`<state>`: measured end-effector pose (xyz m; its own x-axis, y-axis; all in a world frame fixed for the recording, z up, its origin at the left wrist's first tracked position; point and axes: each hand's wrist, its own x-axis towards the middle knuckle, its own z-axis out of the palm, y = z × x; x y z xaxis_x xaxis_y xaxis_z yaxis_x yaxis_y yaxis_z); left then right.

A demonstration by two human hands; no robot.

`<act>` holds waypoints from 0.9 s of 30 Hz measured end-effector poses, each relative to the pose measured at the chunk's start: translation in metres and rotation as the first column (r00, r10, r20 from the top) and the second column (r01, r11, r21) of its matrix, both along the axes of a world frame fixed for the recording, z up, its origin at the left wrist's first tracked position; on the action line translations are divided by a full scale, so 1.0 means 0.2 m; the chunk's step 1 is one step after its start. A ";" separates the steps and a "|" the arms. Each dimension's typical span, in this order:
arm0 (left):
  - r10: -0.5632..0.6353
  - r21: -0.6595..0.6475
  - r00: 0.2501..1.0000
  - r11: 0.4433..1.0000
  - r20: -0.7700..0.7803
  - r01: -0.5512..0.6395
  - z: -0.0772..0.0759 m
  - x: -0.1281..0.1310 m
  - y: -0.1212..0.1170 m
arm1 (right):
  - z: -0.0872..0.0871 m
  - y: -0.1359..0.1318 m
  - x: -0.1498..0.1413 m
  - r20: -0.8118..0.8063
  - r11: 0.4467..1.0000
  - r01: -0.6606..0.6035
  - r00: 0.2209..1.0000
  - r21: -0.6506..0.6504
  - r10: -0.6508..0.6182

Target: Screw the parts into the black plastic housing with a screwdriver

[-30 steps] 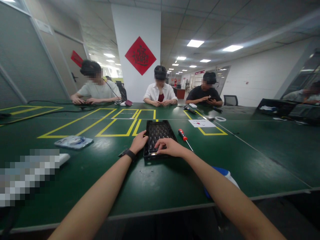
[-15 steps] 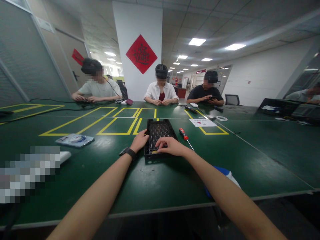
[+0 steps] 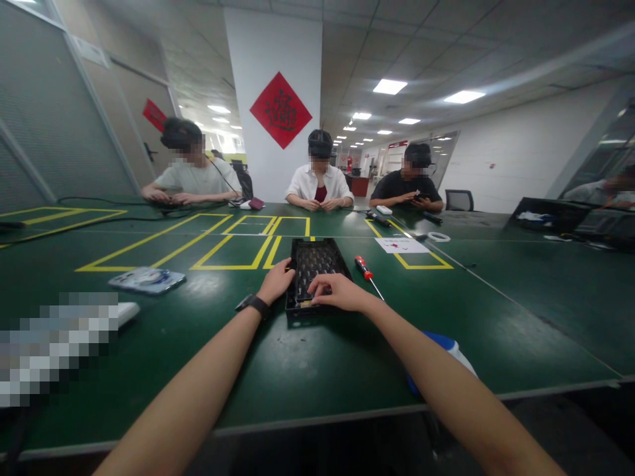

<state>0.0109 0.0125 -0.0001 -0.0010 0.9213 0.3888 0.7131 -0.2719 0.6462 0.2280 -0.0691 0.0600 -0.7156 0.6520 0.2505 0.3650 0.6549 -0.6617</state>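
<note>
A shallow black open case [image 3: 320, 252] lies on the green table in front of me, with rows of small metallic pieces inside. My left hand [image 3: 276, 281] holds the case by its left wall, thumb over the rim, and wears a dark band at the wrist. Over the near end of the case, my right hand [image 3: 338, 292] has its fingers curled together in a pinch. Whatever is between those fingertips is too small to make out. A yellowish strip shows just below them at the near edge. To the right of the case lies a red-and-black screwdriver [image 3: 364, 268].
On the left rests a phone in a patterned case [image 3: 147, 280]. A blue-and-white object [image 3: 441, 344] sits partly behind my right forearm. Farther back are a paper sheet [image 3: 401, 245], a white ring [image 3: 438, 237], yellow tape outlines and cables. Three people sit across the table.
The view shifts slightly with my head. Both hands keep nearly the same place on the case, and nothing is visibly taken up or let go.
</note>
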 end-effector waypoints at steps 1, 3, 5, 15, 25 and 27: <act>-0.005 -0.003 1.000 1.000 0.005 0.005 0.00 0.00 0.00 | 0.00 0.00 0.00 0.005 1.000 -0.001 1.000 -0.009 0.001; -0.016 -0.004 1.000 1.000 0.013 0.016 0.00 0.00 0.00 | -0.01 0.00 0.00 0.013 1.000 0.002 1.000 -0.007 -0.002; -0.016 0.000 1.000 1.000 0.014 0.016 0.00 0.00 0.00 | 0.00 0.00 0.00 0.029 1.000 0.005 1.000 0.010 -0.006; -0.019 0.029 1.000 0.999 -0.003 0.019 0.01 0.00 -0.01 | 0.01 0.04 0.01 0.061 0.958 0.006 0.998 0.288 -0.025; 0.007 0.003 1.000 1.000 0.005 -0.007 0.00 0.00 0.00 | 0.01 0.04 0.02 0.216 0.945 -0.035 0.976 0.326 -0.039; -0.004 0.015 1.000 1.000 0.002 0.004 0.01 0.00 -0.01 | 0.01 0.04 0.02 0.217 0.946 -0.039 0.976 0.322 -0.034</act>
